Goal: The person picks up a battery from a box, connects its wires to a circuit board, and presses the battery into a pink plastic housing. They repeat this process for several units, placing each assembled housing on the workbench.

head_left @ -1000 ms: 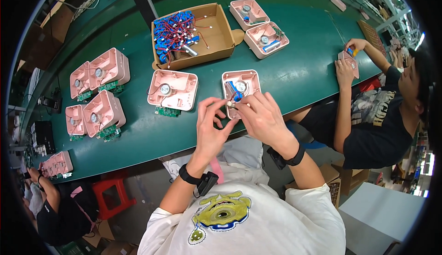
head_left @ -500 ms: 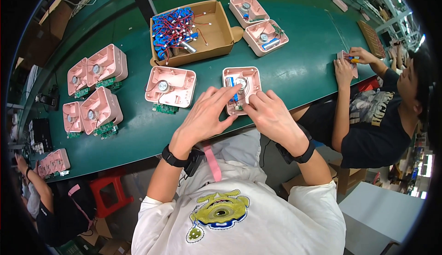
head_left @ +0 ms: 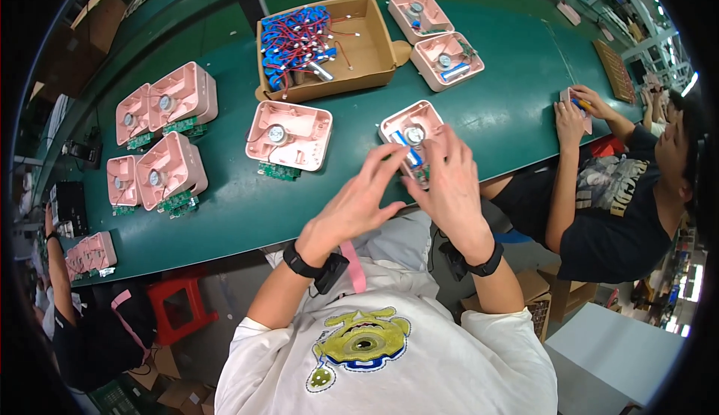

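Both hands have moved farther onto the green counter [head_left: 509,115]. The right hand [head_left: 449,183] now covers the open pink plastic casing [head_left: 401,126], grip loose. The left hand [head_left: 359,201] hovers beside it, fingers spread apart.

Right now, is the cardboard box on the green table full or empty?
Partly full: the cardboard box holds blue parts with red wires heaped at its left end; the right end shows bare bottom.

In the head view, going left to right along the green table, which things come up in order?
Stacked pink housings → open pink housing with a green board → left hand → right hand on the pink housing with blue part → a co-worker's hands.
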`<state>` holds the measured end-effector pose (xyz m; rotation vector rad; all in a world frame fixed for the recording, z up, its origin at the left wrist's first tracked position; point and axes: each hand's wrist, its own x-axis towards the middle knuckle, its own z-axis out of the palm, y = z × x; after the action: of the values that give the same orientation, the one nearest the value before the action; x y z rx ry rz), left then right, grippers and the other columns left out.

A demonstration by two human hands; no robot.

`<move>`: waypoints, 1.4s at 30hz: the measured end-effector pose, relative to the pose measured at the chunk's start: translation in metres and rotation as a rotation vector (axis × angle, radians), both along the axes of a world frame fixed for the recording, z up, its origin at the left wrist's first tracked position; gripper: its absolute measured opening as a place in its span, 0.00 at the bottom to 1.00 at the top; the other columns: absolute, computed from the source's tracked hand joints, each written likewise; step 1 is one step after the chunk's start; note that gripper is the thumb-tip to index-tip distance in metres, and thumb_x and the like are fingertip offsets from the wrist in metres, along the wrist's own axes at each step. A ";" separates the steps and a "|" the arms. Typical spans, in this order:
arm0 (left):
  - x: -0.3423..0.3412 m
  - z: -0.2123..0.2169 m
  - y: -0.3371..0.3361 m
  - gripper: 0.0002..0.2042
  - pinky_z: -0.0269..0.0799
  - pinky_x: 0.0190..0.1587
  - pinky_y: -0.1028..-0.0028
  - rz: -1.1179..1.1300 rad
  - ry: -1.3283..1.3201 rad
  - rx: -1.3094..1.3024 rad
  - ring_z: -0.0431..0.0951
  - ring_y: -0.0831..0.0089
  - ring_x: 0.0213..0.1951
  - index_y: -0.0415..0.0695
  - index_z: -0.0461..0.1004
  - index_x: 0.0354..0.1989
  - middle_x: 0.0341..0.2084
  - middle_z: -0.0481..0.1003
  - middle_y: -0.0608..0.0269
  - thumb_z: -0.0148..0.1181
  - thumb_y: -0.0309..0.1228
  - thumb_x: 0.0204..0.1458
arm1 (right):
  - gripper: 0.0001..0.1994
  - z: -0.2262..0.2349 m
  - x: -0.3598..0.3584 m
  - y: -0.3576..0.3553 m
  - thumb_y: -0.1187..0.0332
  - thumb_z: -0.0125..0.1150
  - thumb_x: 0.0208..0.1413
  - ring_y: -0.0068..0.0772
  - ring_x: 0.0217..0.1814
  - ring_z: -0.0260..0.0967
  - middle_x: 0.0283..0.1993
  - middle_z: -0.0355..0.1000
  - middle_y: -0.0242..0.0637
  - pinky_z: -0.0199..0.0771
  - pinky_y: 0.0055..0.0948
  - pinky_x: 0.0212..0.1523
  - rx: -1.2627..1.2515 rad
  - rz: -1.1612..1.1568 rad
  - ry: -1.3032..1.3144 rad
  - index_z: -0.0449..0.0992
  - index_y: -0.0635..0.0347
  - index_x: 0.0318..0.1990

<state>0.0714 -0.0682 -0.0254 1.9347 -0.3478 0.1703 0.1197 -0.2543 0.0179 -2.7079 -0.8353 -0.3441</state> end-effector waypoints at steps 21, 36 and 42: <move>-0.038 -0.017 0.117 0.29 0.72 0.35 0.69 0.895 0.257 -0.005 0.74 0.70 0.35 0.36 0.73 0.60 0.46 0.73 0.56 0.75 0.30 0.50 | 0.13 0.006 0.035 0.168 0.77 0.67 0.56 0.53 0.56 0.77 0.55 0.77 0.48 0.80 0.46 0.56 0.402 0.650 0.226 0.80 0.63 0.49; -0.022 0.006 0.120 0.21 0.74 0.37 0.77 0.575 0.310 0.006 0.79 0.79 0.37 0.36 0.78 0.57 0.51 0.76 0.60 0.72 0.26 0.55 | 0.09 0.014 0.062 0.102 0.71 0.58 0.73 0.21 0.31 0.76 0.39 0.82 0.41 0.75 0.23 0.29 1.161 0.459 1.259 0.80 0.70 0.49; -0.033 -0.013 0.112 0.16 0.75 0.40 0.80 0.600 0.344 -0.543 0.80 0.83 0.39 0.34 0.78 0.54 0.49 0.78 0.60 0.70 0.24 0.59 | 0.09 0.021 0.060 0.089 0.72 0.59 0.72 0.24 0.33 0.79 0.40 0.82 0.45 0.79 0.24 0.27 1.128 0.444 1.310 0.80 0.71 0.49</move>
<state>0.0382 0.0440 -0.0382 1.4379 0.4760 0.2826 0.1798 -0.1650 0.0390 -1.1646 -0.4897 0.7608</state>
